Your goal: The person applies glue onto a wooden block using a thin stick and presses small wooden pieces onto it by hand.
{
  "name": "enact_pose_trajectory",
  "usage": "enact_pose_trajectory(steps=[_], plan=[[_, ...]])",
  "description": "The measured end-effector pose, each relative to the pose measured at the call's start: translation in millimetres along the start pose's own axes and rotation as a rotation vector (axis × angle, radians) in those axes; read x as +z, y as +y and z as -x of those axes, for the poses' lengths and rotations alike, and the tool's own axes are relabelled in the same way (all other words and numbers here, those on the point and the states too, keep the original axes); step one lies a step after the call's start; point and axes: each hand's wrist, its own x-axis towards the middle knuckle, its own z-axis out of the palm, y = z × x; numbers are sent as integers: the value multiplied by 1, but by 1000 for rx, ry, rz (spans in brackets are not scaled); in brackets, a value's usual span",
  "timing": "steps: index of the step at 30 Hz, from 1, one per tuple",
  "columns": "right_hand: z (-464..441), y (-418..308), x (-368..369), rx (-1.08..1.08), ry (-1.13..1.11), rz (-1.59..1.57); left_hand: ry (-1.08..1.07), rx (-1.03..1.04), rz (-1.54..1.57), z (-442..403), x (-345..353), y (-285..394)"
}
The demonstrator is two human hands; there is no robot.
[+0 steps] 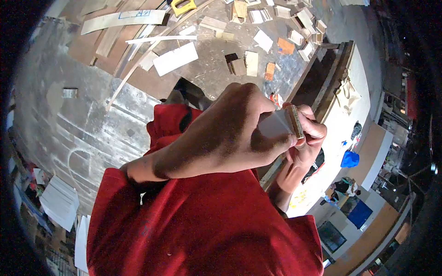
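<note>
Board piece (295, 122) sits between left hand (237, 126) and right hand (311, 135), both gripping it.

Held board (275, 125): pale grey face, brown edge speckled lighter. Shirt (207, 221): plain deep red, darker in folds. Floor (115, 138): grey, streaked whitish. Curved plank (103, 23): cream with blue marking. Saw handle (184, 6): bright yellow. Small blocks (286, 46): orange. Flat panel (176, 59): plain white. Bundle (350, 159): vivid blue.
</note>
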Motion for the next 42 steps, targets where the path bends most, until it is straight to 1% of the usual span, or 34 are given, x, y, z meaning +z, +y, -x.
enact_pose_trajectory(steps=[2,4,8,11,13,17,19,20,22,23,25,27,28,29,30,32,33,34,36,40,42], plan=[[-2,-1,6,-32,80,-68,-23,10,7,-2,1,0],[0,0,2,-47,67,-63,-31,21,110,-2,4,-2],[-3,-4,4,-55,63,-53,-18,48,157,2,8,-7],[-1,-5,2,-49,52,-39,62,87,153,4,10,-9],[-3,-7,2,-48,46,-23,-38,43,179,2,5,-6],[-4,-9,2,-36,42,29,-63,43,154,0,6,-7],[-6,-7,3,-32,57,46,75,115,137,-1,9,-11],[-8,-7,4,-28,71,63,69,126,134,-3,9,-9],[-12,-4,5,29,99,55,-42,-129,238,-9,5,0],[-15,1,7,11,123,28,-50,-115,227,-10,5,-1],[-19,6,14,10,159,-25,35,120,-111,-12,11,-8],[-21,10,15,24,181,-71,50,172,-131,-11,14,-17],[-21,9,13,8,189,-74,34,240,-236,-10,11,-20],[-21,8,12,63,197,-125,25,310,-340,-9,8,-22],[-21,7,13,120,204,-179,17,319,-348,-10,9,-17],[-28,11,12,83,202,-169,224,40,101,-10,16,-7],[-31,14,10,105,210,-203,114,-43,251,-17,16,-12],[-33,15,10,106,206,-254,107,-40,246,-17,18,-11],[-36,11,12,104,207,-310,102,-138,288,-17,18,-7],[-39,7,9,200,153,-374,121,-152,325,-20,22,-16],[-44,10,13,85,62,-377,159,-154,355,-21,27,-20]])
